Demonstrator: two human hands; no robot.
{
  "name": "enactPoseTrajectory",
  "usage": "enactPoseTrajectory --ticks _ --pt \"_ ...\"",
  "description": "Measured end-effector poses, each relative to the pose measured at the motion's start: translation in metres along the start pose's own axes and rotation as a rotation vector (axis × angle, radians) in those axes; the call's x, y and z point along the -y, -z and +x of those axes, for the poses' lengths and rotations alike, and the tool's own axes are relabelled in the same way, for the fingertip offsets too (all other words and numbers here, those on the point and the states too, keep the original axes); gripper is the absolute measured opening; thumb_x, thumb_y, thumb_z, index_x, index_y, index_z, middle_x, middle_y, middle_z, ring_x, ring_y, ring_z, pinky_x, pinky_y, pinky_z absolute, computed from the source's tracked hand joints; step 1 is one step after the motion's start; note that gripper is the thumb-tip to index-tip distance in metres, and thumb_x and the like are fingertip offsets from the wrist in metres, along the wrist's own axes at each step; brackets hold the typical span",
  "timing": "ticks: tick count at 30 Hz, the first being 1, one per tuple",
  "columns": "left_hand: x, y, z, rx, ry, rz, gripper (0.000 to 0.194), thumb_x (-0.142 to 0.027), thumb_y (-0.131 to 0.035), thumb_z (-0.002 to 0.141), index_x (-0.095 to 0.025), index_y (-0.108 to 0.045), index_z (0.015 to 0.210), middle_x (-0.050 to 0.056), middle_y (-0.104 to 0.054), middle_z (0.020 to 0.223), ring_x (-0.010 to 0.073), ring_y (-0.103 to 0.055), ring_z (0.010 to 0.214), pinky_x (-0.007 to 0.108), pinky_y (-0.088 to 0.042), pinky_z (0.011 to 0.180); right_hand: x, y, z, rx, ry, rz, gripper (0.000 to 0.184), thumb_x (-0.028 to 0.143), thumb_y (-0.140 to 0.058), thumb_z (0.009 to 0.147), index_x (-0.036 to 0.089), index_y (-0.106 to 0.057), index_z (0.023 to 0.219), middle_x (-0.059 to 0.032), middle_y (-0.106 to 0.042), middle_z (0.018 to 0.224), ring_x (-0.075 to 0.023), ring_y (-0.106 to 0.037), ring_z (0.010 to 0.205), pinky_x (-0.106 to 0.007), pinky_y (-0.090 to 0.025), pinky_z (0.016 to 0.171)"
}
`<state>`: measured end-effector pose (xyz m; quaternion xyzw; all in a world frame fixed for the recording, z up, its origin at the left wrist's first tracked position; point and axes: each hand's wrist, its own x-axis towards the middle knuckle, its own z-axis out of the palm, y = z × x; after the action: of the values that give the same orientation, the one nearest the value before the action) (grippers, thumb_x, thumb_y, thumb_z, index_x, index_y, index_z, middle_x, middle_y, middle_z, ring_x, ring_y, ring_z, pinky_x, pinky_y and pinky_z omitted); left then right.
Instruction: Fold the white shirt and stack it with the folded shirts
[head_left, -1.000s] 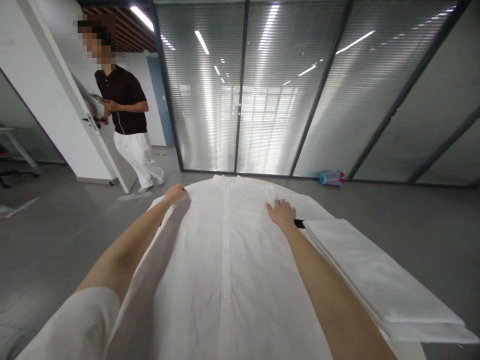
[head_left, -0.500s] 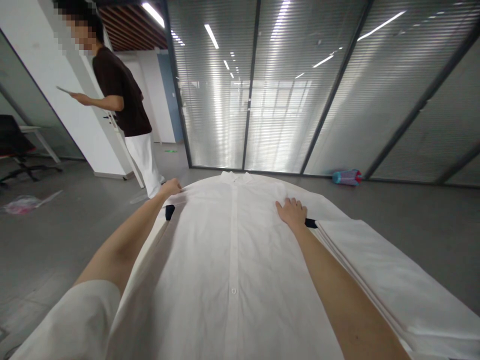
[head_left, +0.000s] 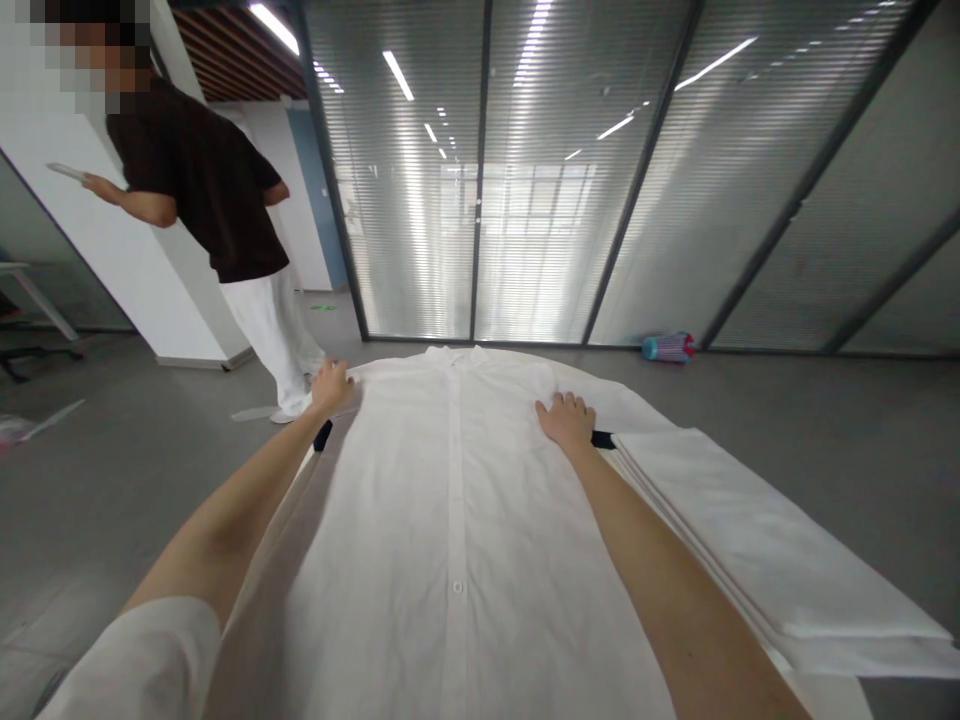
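Note:
A white button-front shirt point(head_left: 450, 520) lies spread flat in front of me, collar at the far end. My left hand point(head_left: 330, 387) is closed on the shirt's far left shoulder edge, pinching the cloth. My right hand point(head_left: 566, 420) lies flat on the shirt's far right shoulder, fingers stretched out and pressing the fabric down. A dark surface shows in small gaps beside both hands.
A stack of folded white cloth point(head_left: 757, 550) lies along the right of the shirt. A person in a dark top and white trousers point(head_left: 202, 210) stands close at the far left, holding a flat object. A glass partition wall stands behind. A blue and red object point(head_left: 667, 347) lies on the grey floor.
My left hand has drawn the shirt's left shoulder edge outward to the left. The right hand stays pressed on the right shoulder. The person at the left has walked closer.

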<state>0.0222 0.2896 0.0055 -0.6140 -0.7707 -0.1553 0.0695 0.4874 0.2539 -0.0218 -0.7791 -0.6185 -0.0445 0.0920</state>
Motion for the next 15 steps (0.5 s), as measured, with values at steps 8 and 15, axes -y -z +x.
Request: enactPoseTrajectory --ticks 8,15 --pt "-0.078 -0.024 -0.024 0.152 -0.386 -0.031 0.057 -0.060 -0.043 0.095 -0.028 -0.053 0.141 0.007 -0.051 0.149 0.0313 -0.042 0.138 0.047 -0.029 0.115 -0.002 0.007 0.006 0.043 0.267 -0.084 0.060 0.054 -0.027 0.101 0.033 -0.030 0.157 -0.0028 -0.013 0.167 -0.0363 -0.014 0.150 -0.057 -0.014 0.117" --pt "-0.077 -0.037 -0.028 0.254 -0.363 -0.040 0.068 -0.065 -0.037 0.095 -0.026 -0.043 0.150 0.011 -0.036 0.159 0.0399 -0.030 0.145 0.058 -0.023 0.114 -0.001 0.008 0.018 0.291 0.131 -0.049 0.069 0.069 -0.016 0.097 0.038 -0.019 0.159 0.0006 -0.009 0.168 -0.0362 -0.016 0.150 -0.059 -0.015 0.117"
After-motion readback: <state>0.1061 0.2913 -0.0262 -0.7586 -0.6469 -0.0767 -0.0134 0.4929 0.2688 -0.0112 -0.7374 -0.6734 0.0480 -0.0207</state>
